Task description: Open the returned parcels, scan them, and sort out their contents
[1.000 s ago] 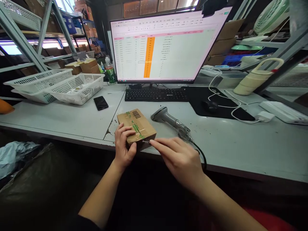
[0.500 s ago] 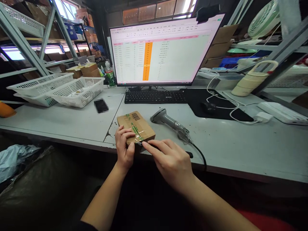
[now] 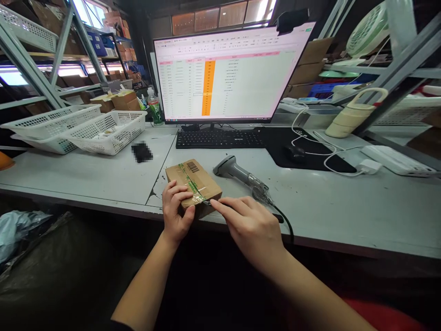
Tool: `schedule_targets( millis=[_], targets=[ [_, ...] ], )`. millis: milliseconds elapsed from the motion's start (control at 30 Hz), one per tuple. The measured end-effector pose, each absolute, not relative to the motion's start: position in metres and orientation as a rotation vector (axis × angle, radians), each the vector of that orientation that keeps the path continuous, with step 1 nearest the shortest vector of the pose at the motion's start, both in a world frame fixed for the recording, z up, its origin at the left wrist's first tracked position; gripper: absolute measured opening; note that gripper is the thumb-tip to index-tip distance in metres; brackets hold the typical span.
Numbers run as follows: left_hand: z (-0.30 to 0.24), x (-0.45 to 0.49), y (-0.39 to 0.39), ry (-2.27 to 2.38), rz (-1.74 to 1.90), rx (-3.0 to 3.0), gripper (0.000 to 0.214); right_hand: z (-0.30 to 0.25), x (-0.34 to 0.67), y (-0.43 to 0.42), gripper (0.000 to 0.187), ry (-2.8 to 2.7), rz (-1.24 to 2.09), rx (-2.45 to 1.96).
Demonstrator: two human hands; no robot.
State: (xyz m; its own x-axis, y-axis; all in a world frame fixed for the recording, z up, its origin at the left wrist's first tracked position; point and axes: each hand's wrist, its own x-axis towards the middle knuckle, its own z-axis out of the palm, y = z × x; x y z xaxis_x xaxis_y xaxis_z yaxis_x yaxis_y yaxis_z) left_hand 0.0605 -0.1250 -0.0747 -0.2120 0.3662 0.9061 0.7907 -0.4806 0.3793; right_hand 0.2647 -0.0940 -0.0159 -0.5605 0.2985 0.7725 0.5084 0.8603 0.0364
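Note:
A small brown cardboard box (image 3: pixel 203 177), sealed with green-printed clear tape (image 3: pixel 190 180) and carrying a barcode, rests at the table's front edge. My left hand (image 3: pixel 177 209) grips its near left side, fingers over the top and thumb at the front. In my right hand (image 3: pixel 253 225) is a slim cutter with a black handle (image 3: pixel 278 218), its end showing past the palm. Its metal blade (image 3: pixel 206 202) touches the taped front top edge of the box. My right fingers hide most of the handle. Behind that hand lies a grey barcode scanner (image 3: pixel 241 174).
A keyboard (image 3: pixel 220 139) and monitor (image 3: pixel 234 78) stand behind the box. White baskets (image 3: pixel 106 138) are at the left. At the right are a mouse (image 3: pixel 294 153) on a black mat, white cables, a power strip (image 3: pixel 399 160) and a cream cup (image 3: pixel 351 119). The scanner's black cord (image 3: pixel 287 220) hangs over the front edge.
My right hand has shifted a little to the right, and more of the blade shows at the box's top edge. My left hand keeps its grip on the box.

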Motion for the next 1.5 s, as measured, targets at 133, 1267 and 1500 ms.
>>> schedule_targets(
  millis=[133,1267,1500],
  targets=[
    [-0.075,0.060,-0.125,-1.365,-1.736,-1.702,0.019,-0.016,0.271,-0.085,0.030,-2.210,-0.323,-0.620],
    [-0.079,0.062,-0.127,-1.318,-1.500,-1.669,0.040,-0.020,0.307,-0.046,0.028,-2.096,-0.164,-0.944],
    [-0.055,0.004,-0.110,-1.750,-1.831,-1.574,0.048,-0.035,0.291,-0.055,0.036,-1.870,1.237,-0.882]
  ],
)
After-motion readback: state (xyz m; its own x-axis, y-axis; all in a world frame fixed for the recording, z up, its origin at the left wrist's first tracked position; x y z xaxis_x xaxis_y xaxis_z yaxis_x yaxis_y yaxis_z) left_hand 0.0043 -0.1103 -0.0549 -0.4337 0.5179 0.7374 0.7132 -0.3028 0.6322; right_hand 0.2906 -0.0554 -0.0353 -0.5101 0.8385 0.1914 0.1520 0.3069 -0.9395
